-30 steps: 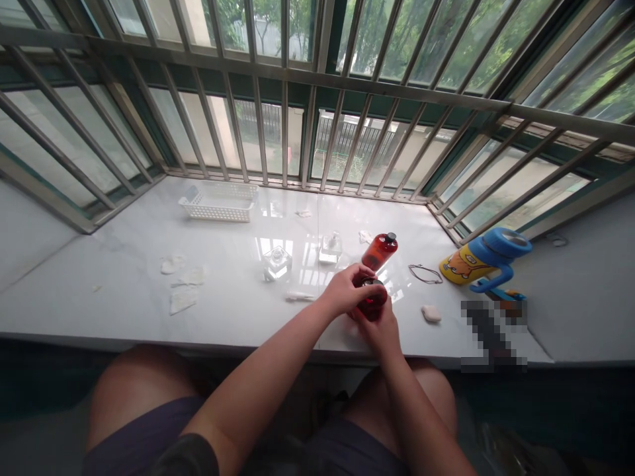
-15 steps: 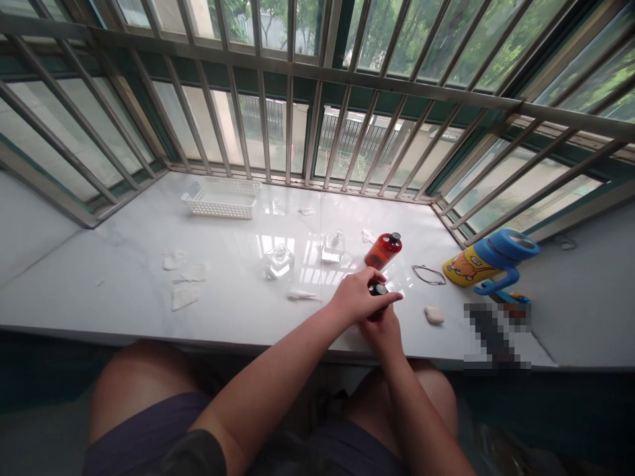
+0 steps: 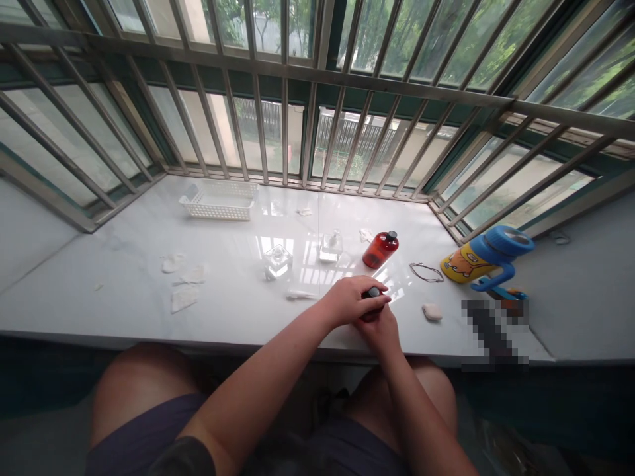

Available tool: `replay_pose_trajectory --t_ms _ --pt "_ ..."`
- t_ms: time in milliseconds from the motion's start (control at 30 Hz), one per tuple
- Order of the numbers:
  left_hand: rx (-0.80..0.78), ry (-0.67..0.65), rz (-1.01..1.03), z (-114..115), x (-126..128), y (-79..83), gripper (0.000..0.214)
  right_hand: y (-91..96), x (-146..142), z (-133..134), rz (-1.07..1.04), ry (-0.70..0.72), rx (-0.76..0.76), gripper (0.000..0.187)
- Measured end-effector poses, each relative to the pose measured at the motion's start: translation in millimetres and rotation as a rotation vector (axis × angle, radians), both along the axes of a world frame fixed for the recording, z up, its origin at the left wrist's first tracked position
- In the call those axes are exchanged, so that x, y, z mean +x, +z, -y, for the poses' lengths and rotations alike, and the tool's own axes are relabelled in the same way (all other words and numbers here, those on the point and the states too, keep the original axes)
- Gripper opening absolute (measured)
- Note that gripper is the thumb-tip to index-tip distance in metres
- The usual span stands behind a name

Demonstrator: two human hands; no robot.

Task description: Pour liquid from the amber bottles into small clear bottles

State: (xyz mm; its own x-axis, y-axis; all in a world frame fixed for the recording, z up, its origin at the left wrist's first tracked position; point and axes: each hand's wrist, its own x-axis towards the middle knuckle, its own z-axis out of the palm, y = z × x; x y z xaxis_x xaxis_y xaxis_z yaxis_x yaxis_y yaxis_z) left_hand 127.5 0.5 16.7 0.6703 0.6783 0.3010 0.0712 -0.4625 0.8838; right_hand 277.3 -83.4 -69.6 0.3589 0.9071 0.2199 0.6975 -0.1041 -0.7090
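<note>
Right grip [image 3: 383, 330] is closed around the small red bottle [image 3: 371, 315], which stands upright near the front edge of the surface [image 3: 238, 264]. Left grip [image 3: 353, 301] pinches the black cap [image 3: 373, 291]. Judged step: turning the cap. The next move calls for a firm hold on the body and an upright bottle.

No writing, brand or number can be read anywhere in view. The yellow-and-blue plastic drinking cup [image 3: 466, 262] lying on its side on the white stone sill [image 3: 124, 291] bears an orange cartoon figure, but any lettering there is too small to tell. The translucent red plastic bottle with a black cap [image 3: 380, 250] and the small dark red bottle [image 3: 373, 293] clasped between the left hand [image 3: 350, 301] and right hand [image 3: 381, 334] show plain sides.
</note>
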Motion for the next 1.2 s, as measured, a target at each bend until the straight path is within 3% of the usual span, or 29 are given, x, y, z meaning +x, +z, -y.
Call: replay_pose_trajectory --t_ms 267,433,567,667,800,967,1100,1200 --pt "0.076 -0.037 0.077 17.8 -20.2 -2.9 0.033 0.5 -3.1 2.9 -0.025 0.097 0.072 0.072" --pt "0.121 -0.001 0.192 43.6 -46.4 -6.7 0.028 5.3 -6.6 5.8 -0.041 0.287 0.115 0.061" --pt "0.122 0.111 0.225 52.7 -66.6 -6.8 0.029 8.4 -6.6 4.9 -0.128 0.328 0.092 0.077" --pt "0.077 0.278 0.277 59.6 -81.4 5.4 0.041 5.8 -4.9 2.5 -0.130 0.269 0.094 0.087" --pt "0.018 0.504 0.319 67.7 -113.6 43.7 0.041 0.7 -3.7 -0.4 -0.074 0.232 0.152 0.073" --pt "0.271 0.967 0.346 38.5 -166.8 81.7 0.037 -1.0 -3.6 -1.8 -0.010 0.225 0.158 0.042" --pt "0.382 1.033 0.228 -4.8 -200.6 89.3 0.029 2.0 -3.9 -1.7 0.042 0.236 0.142 0.028" --pt "0.397 1.163 0.100 -28.7 -222.1 90.4 0.031 3.2 -3.7 -1.6 0.068 0.233 0.137 0.023"
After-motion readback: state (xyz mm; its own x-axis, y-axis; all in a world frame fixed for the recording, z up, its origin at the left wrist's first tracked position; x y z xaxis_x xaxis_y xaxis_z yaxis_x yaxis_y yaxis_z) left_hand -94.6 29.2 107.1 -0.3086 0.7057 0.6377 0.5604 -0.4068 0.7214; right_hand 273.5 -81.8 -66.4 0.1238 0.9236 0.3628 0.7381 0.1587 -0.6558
